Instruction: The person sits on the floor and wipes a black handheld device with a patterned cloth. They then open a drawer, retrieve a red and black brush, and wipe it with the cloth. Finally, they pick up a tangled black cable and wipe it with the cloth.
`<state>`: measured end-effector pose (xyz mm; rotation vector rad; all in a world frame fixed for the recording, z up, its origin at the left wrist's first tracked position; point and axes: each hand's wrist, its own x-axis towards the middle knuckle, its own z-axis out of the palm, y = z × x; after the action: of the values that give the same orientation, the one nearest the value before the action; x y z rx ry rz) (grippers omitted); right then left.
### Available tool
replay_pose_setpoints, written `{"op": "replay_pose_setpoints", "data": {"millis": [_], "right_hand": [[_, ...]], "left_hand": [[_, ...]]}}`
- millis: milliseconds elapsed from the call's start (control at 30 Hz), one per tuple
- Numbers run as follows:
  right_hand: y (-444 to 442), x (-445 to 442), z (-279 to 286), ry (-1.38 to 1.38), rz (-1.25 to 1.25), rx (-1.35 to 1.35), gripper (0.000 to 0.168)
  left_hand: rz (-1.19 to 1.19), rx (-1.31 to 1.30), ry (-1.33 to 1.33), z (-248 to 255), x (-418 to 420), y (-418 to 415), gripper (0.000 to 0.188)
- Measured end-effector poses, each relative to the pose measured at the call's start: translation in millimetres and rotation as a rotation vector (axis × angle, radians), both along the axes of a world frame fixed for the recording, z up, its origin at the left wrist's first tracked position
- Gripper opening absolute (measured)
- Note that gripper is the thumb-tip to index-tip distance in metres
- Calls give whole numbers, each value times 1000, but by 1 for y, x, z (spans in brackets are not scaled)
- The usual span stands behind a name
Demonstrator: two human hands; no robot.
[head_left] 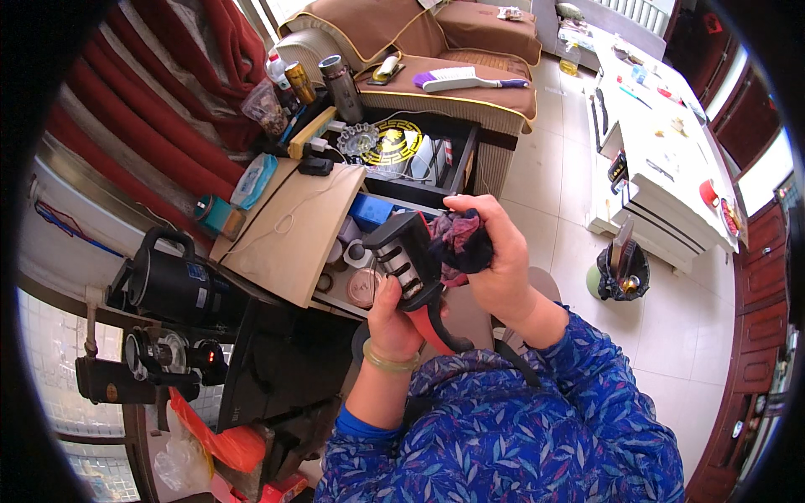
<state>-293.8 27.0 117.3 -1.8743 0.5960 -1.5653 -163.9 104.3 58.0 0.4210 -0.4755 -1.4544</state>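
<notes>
My left hand (391, 320), a pale bangle at its wrist, grips a handheld knife sharpener (402, 267) by its red and black handle. Its black head has a metal face with several dark slots, turned to the left. A bunched dark blue and reddish cloth (462, 242) is in my right hand (503, 254), pressed against or very close to the right side of the sharpener's head. Below both lies an open drawer (336, 305) with a blue box (371, 210), a round pinkish lid (363, 287) and small jars, partly hidden by the sharpener.
Beyond stands another open drawer (462, 166) holding a glass ashtray (358, 139) and cables. A steel flask (341, 88) and power strip (311, 133) are near it. A brush (471, 80) lies on the sofa. On the right are a lined bin (607, 286) and a white table (676, 151).
</notes>
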Motion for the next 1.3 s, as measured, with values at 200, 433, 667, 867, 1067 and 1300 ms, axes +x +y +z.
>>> {"op": "replay_pose_setpoints", "data": {"millis": [200,433,667,867,1067,1300], "right_hand": [[2,-15,-9,184,-119,-167,34],[10,-8,-16,293,-111,-517,36],[4,-8,-24,424,-114,-650,33],[17,-8,-26,504,-84,-588,27],[16,-17,-18,550,126,-243,27],[6,-26,-22,175,519,254,35]], "left_hand": [[134,-39,-179,4,7,-3,53],[172,-101,-231,13,1,-3,58],[257,-128,-386,16,-3,1,60],[324,-127,-532,12,3,4,70],[342,-190,-636,5,3,3,79],[240,-173,-342,4,13,-5,68]]}}
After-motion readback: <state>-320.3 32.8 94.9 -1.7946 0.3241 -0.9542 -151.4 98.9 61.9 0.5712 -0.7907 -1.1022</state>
